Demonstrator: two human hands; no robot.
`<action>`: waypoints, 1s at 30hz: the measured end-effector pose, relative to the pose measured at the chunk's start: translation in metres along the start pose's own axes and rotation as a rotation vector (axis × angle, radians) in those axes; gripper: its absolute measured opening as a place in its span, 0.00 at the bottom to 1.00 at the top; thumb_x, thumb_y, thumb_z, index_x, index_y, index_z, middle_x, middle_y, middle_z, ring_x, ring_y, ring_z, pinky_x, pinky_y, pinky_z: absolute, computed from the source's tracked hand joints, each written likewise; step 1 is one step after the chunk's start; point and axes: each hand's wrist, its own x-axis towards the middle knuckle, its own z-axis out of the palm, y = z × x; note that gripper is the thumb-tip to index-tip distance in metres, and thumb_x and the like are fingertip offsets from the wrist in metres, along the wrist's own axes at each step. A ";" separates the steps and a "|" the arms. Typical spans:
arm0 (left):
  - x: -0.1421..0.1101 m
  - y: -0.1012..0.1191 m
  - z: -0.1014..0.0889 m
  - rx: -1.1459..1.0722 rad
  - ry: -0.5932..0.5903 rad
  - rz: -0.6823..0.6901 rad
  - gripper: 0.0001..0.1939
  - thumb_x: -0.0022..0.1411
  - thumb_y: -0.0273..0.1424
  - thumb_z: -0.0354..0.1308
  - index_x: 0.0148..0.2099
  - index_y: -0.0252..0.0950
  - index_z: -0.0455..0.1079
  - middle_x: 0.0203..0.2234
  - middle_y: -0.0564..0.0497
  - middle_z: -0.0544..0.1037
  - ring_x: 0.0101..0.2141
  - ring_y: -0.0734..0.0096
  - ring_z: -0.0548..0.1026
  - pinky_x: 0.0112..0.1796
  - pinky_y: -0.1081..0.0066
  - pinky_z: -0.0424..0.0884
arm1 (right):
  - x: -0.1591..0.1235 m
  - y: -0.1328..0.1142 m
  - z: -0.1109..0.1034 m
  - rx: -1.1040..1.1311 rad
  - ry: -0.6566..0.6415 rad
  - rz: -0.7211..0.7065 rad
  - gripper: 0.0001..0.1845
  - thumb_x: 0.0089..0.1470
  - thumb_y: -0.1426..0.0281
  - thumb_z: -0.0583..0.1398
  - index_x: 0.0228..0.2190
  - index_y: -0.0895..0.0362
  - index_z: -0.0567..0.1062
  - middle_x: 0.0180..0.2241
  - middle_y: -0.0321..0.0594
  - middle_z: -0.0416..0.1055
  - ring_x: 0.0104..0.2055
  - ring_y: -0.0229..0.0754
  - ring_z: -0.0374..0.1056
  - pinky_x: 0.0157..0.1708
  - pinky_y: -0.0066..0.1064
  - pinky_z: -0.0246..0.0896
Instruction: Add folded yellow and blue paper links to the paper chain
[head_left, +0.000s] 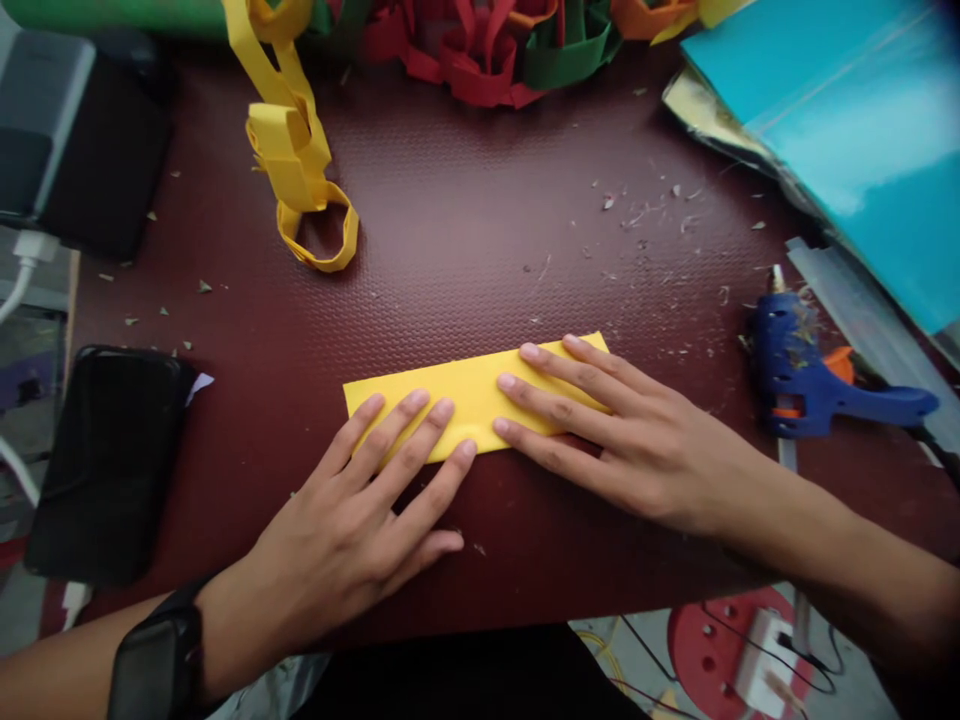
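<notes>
A strip of yellow paper (469,405) lies flat on the dark red table, slanting slightly up to the right. My left hand (360,510), with a black band on its wrist, rests its spread fingertips on the paper's left part. Across the right part lie the outstretched fingers of my right hand (622,430). Both hands press from above and neither grips the paper. Beyond them, a yellow paper chain (300,170) of linked loops trails toward me from the back of the table.
Red and green paper loops (487,60) lie at the back. To the right are a blue glue gun (802,365) and a shiny blue folder (847,120). A black phone (112,465) and a dark box-shaped device (82,140) with a white cable occupy the left. Small scraps dot the table (465,250).
</notes>
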 end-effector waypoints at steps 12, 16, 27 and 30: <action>0.001 -0.001 0.001 0.058 0.010 0.010 0.30 0.86 0.42 0.57 0.78 0.29 0.69 0.76 0.30 0.73 0.76 0.36 0.71 0.79 0.42 0.61 | -0.004 0.006 0.001 0.034 -0.002 -0.006 0.31 0.72 0.82 0.61 0.71 0.56 0.78 0.78 0.52 0.69 0.88 0.58 0.48 0.83 0.64 0.56; 0.004 -0.001 0.000 0.074 0.021 0.016 0.29 0.87 0.45 0.56 0.75 0.29 0.72 0.73 0.31 0.76 0.73 0.35 0.75 0.74 0.41 0.71 | -0.007 0.008 0.006 0.006 -0.009 -0.024 0.31 0.74 0.81 0.59 0.72 0.54 0.76 0.79 0.50 0.69 0.88 0.58 0.49 0.82 0.65 0.58; 0.003 -0.004 0.005 0.060 0.023 0.013 0.32 0.82 0.45 0.65 0.76 0.29 0.73 0.75 0.29 0.74 0.75 0.33 0.73 0.74 0.36 0.72 | 0.001 0.007 -0.006 -0.052 -0.079 -0.070 0.35 0.70 0.79 0.67 0.73 0.47 0.77 0.78 0.53 0.69 0.84 0.64 0.60 0.78 0.68 0.63; 0.003 -0.005 0.005 0.070 0.014 0.018 0.31 0.83 0.43 0.64 0.77 0.30 0.73 0.76 0.28 0.73 0.75 0.33 0.72 0.74 0.36 0.72 | 0.000 0.005 -0.003 -0.053 -0.092 -0.051 0.39 0.70 0.78 0.67 0.76 0.43 0.74 0.80 0.53 0.65 0.85 0.65 0.57 0.78 0.72 0.61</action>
